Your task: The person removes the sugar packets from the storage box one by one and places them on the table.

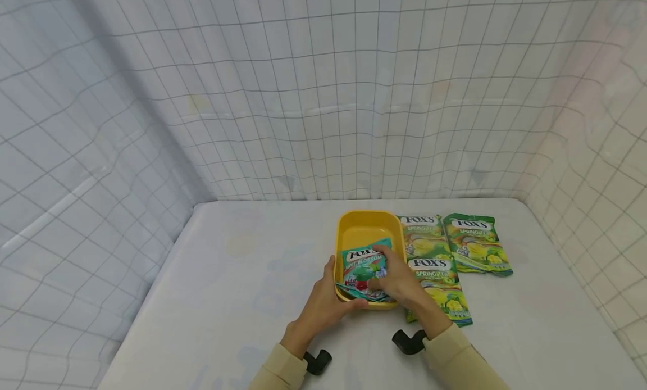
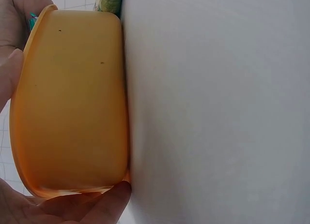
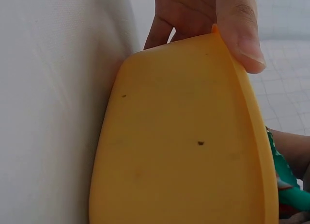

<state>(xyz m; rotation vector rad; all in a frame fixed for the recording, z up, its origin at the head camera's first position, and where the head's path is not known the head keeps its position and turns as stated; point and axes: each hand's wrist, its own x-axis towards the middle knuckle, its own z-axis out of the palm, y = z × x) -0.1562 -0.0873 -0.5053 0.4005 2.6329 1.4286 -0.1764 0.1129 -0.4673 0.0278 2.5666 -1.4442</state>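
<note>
A yellow plastic tub (image 1: 361,218) stands on the white table. My left hand (image 1: 326,303) holds its near left corner, with the fingers along the left side and the thumb at the front rim. In the right wrist view that left thumb (image 3: 242,35) lies over the rim. Inside the tub lies a teal Fox's Mint Blossom candy bag (image 1: 358,269), tilted towards the near end. My right hand (image 1: 399,277) grips this bag at its right part, index finger near the top edge and thumb lower down. Part of the bag is hidden under that hand.
Right of the tub lie three green Fox's Spring Tea candy bags: a back one (image 1: 422,232), a front one (image 1: 440,289) and one farther right (image 1: 477,244). White grid-patterned curtains (image 1: 354,126) enclose the table. Black wrist-camera mounts (image 1: 409,342) sit by both wrists.
</note>
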